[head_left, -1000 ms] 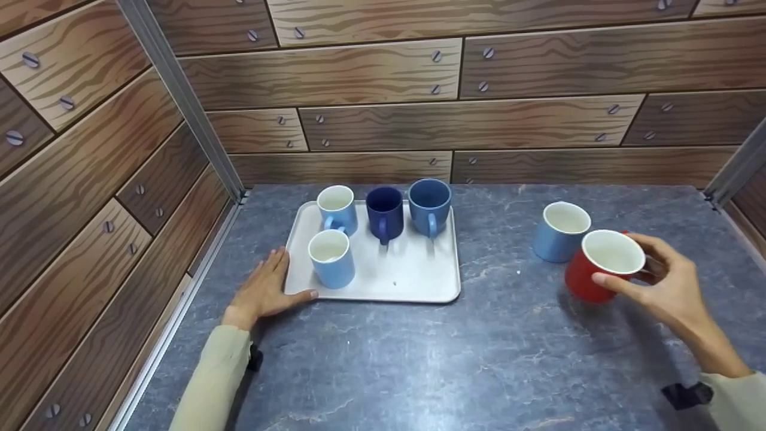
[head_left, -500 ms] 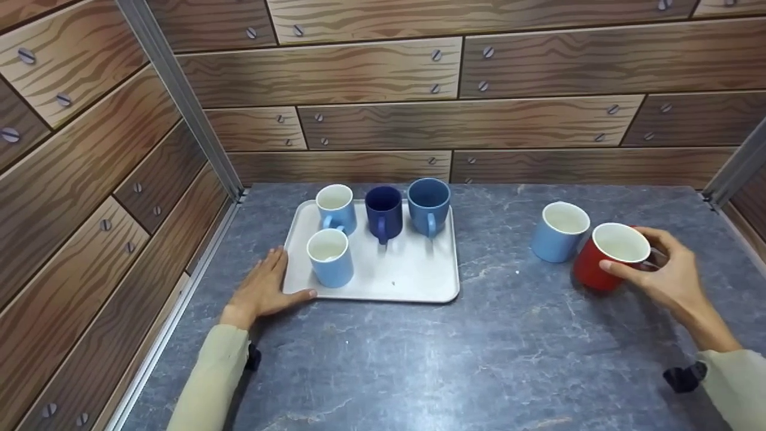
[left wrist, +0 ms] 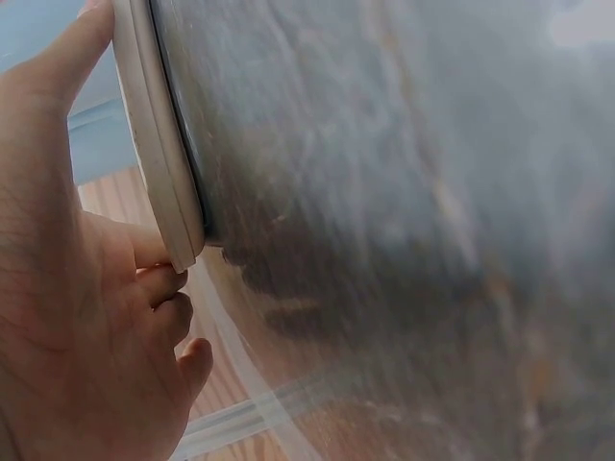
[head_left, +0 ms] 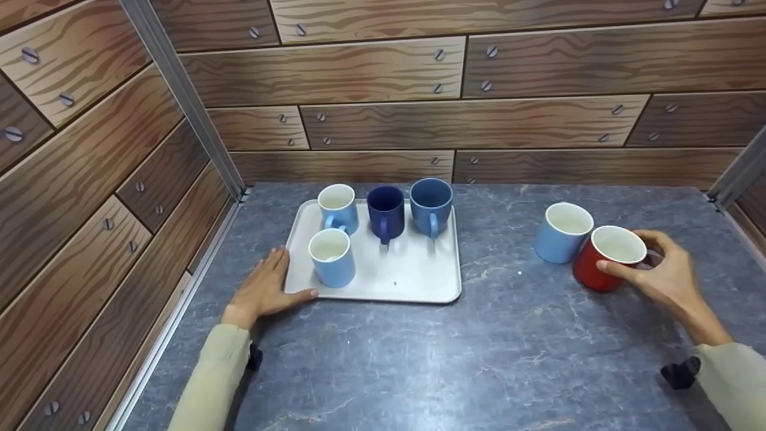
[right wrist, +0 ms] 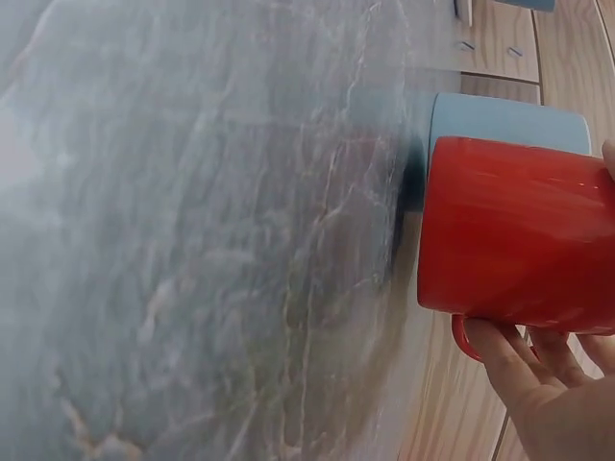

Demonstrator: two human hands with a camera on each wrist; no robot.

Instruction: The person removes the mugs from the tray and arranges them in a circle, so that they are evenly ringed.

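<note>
1. Glossy red cylindrical ceramic-looking mug (right wrist: pixel 519 235): roughly upright, just beside the blue, white-lined mug (head_left: pixel 556 242); contact with the grey marbled bench (head_left: pixel 419 365) is unclear.
2. Right hand (head_left: pixel 667 272): grips wall and handle (right wrist: pixel 457 336); hold there.
3. Left hand (head_left: pixel 261 290): unclenched, against the white rectangular tray (head_left: pixel 419 275).
4. Expect rigid, weighty, slippery, chippable.

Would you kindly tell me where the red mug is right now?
In the head view, the red mug is on the right side, held in the right hand, immediately right of a light blue mug that stands off the tray.
</note>
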